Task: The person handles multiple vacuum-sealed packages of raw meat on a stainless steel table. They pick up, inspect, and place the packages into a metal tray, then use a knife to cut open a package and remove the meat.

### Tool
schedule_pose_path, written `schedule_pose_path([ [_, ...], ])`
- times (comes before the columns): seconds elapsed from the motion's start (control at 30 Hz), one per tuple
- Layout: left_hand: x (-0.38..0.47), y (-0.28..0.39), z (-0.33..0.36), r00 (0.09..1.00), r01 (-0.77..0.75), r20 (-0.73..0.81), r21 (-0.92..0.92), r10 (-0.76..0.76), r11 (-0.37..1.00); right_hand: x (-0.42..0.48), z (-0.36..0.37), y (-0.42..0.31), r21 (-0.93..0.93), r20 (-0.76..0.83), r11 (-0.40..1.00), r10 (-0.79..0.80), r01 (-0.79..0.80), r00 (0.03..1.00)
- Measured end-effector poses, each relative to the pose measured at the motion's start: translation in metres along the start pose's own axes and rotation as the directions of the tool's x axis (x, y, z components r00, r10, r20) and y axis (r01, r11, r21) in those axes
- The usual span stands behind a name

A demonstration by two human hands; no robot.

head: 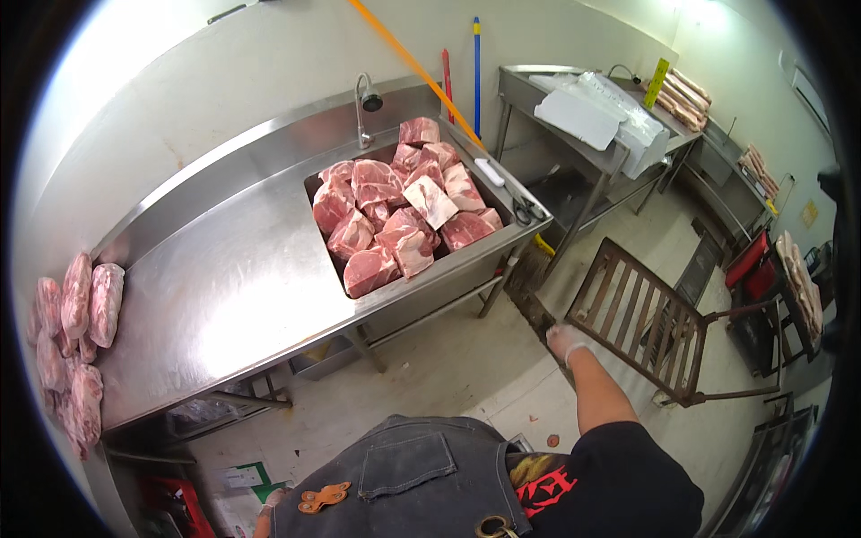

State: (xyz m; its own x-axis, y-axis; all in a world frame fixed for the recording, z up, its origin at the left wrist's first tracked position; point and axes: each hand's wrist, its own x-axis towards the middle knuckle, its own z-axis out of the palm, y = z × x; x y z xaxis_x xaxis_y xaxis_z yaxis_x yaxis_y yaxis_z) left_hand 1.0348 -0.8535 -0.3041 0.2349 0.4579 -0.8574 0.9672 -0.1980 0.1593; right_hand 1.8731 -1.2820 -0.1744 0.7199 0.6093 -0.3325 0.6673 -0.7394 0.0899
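My right hand [566,340], in a clear plastic glove, hangs beside the near corner of a slatted metal platform cart [629,306]. I cannot tell whether the fingers touch the frame. Low at the left, the apron [410,471] hides most of my gloved left hand [272,499], so its grip is unclear. Before me, large blocks of raw meat [377,183] with pale fat fill the sink basin of a stainless steel table [222,269]. A white-handled knife [490,173] and dark-handled scissors [525,210] lie on the sink's right ledge.
Several wrapped meat pieces [77,299] are piled at the table's left end. A faucet [363,128] rises behind the basin. Broom bristles [531,262] stand by the table's right leg. Beyond, another steel table [605,161] carries an opened white carton [585,111]. A red crate [178,504] sits low left.
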Motion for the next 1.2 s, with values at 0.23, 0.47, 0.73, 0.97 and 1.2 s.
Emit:
schedule_pose_path([
  [0.23, 0.042, -0.001, -0.059, 0.985, -0.160, -0.027, 0.198, 0.169, 0.967, 0.033, -0.096, -0.070, 0.529, -0.242, 0.833, 0.331, -0.162, 0.912],
  [0.47, 0.024, 0.098, -0.146, 0.918, -0.201, -0.393, -0.350, 0.051, 0.915, 0.116, -0.201, -0.073, 0.615, -0.542, 0.788, 0.397, 0.027, 0.740],
  [0.73, -0.067, 0.247, -0.090, 0.949, 0.134, -0.243, -0.265, -0.201, 0.955, 0.296, -0.260, -0.056, 0.513, -0.593, 0.846, 0.228, 0.144, 0.772],
  [0.97, -0.108, 0.287, -0.015, 0.910, 0.243, -0.221, -0.403, -0.352, 0.882, 0.392, -0.258, 0.004, 0.242, -0.332, 0.970, 0.087, -0.004, 0.939],
  [1.2, -0.121, 0.250, 0.124, 0.904, 0.327, -0.163, -0.330, -0.395, 0.885, 0.501, -0.243, 0.022, 0.528, -0.097, 0.848, 0.014, 0.040, 0.995],
])
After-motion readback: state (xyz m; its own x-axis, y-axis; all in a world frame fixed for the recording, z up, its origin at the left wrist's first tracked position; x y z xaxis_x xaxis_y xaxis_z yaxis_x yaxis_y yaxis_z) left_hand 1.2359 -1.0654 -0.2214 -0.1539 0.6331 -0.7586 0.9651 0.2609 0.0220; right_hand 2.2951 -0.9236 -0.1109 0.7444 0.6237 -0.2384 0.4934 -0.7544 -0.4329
